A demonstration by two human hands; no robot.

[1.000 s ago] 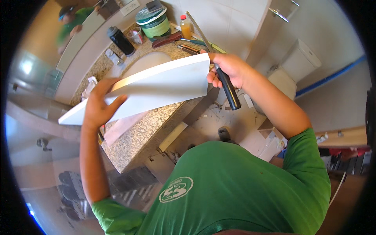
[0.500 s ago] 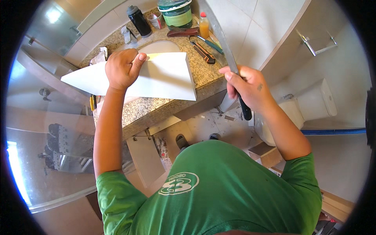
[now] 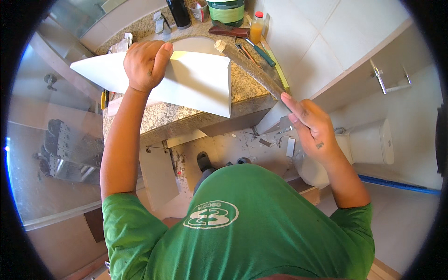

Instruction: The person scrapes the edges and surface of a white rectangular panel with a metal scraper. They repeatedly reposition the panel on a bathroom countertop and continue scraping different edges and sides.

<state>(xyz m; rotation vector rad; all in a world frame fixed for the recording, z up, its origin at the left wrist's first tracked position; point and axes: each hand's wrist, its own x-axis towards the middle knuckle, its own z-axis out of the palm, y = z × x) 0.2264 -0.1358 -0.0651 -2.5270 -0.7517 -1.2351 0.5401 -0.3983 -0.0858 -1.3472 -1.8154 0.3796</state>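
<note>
My left hand [image 3: 147, 65] is closed over the top edge of a white panel [image 3: 196, 81], thumb along the edge. The panel is tilted over the front of a speckled granite counter [image 3: 158, 123]. In my right hand [image 3: 310, 123] is a long, flat, file-like tool [image 3: 254, 72] with a rough grey-brown surface. It points up and left past the panel's right corner, and a pale lump shows at its tip. My fingers hide the tool's handle.
On the counter lie a brown sheath-like piece [image 3: 228, 31], a teal-handled tool [image 3: 262, 54] and a partly hidden box cutter [image 3: 246, 52]. An orange bottle [image 3: 256, 29], a green bucket [image 3: 226, 15], a dark bottle [image 3: 179, 13] and a faucet [image 3: 161, 23] stand behind. Right is a toilet [image 3: 371, 142].
My right hand has moved slightly right and down, and the tool has swung from upright to slanting left. The panel stays in my left hand; the view has shifted.
</note>
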